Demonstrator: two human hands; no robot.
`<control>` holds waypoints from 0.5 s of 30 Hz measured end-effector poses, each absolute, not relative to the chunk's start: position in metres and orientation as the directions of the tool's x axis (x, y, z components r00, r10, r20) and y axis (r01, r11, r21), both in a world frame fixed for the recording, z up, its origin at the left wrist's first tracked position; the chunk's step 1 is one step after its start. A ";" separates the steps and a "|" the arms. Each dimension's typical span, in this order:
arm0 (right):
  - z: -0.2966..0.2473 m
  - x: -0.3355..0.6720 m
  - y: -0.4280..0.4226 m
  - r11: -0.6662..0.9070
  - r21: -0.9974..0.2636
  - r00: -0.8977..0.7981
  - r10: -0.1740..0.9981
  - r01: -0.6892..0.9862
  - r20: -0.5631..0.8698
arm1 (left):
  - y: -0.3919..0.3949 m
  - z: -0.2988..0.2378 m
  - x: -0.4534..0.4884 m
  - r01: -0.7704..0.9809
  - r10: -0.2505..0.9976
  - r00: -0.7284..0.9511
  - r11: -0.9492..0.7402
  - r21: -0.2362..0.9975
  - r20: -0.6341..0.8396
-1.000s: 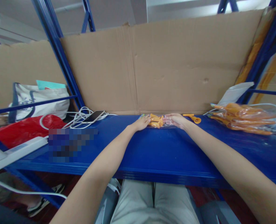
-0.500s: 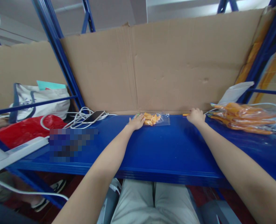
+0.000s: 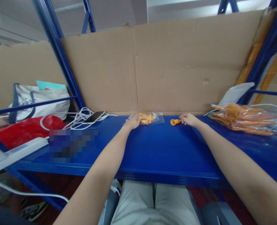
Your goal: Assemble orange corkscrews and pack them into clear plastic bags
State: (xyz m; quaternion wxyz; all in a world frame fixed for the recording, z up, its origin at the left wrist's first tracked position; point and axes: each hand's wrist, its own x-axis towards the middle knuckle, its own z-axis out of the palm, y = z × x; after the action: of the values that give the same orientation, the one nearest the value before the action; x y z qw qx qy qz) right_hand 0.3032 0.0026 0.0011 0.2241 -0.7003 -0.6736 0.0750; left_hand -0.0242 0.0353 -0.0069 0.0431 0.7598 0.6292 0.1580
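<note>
A small clear plastic bag of orange parts [image 3: 149, 118] lies at the back of the blue shelf [image 3: 157, 150], against the cardboard wall. My left hand [image 3: 132, 121] grips the bag's left end with closed fingers. To the right, my right hand [image 3: 188, 119] is closed on a single orange trumpet-shaped piece [image 3: 175, 121], whose flared end points left towards the bag. A gap of bare shelf separates the piece from the bag.
A larger clear bag of orange pieces [image 3: 243, 118] lies at the right. A phone [image 3: 94, 117] and white cables [image 3: 78, 118] sit at the left, beside a red bag [image 3: 26, 129], a white tote [image 3: 38, 101] and a white power strip [image 3: 14, 151]. Cardboard [image 3: 175, 68] backs the shelf.
My right hand left the small bag, reached right to the loose orange piece, and has brought it leftward. My left hand slid the small bag slightly left.
</note>
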 end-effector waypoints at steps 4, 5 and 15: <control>-0.006 0.305 0.004 0.091 -0.170 -0.046 0.967 0.981 0.250 | 0.040 -0.010 -0.027 0.939 0.966 0.172 -0.220 0.264 0.191; -0.005 0.304 0.003 0.078 -0.126 -0.049 0.975 0.989 0.216 | 0.042 -0.011 -0.028 0.938 0.964 0.182 -0.230 0.260 0.196; 0.009 0.288 -0.014 -0.050 0.117 0.014 0.958 0.992 0.288 | 0.059 -0.019 -0.032 0.908 0.902 0.342 -0.389 0.153 0.262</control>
State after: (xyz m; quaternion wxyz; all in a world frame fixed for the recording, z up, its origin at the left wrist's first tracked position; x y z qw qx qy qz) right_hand 0.2877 -0.0143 0.0092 0.0588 -0.7096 -0.6869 -0.1458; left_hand -0.0320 0.0594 -0.0188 -0.0099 0.8192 0.5526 0.1531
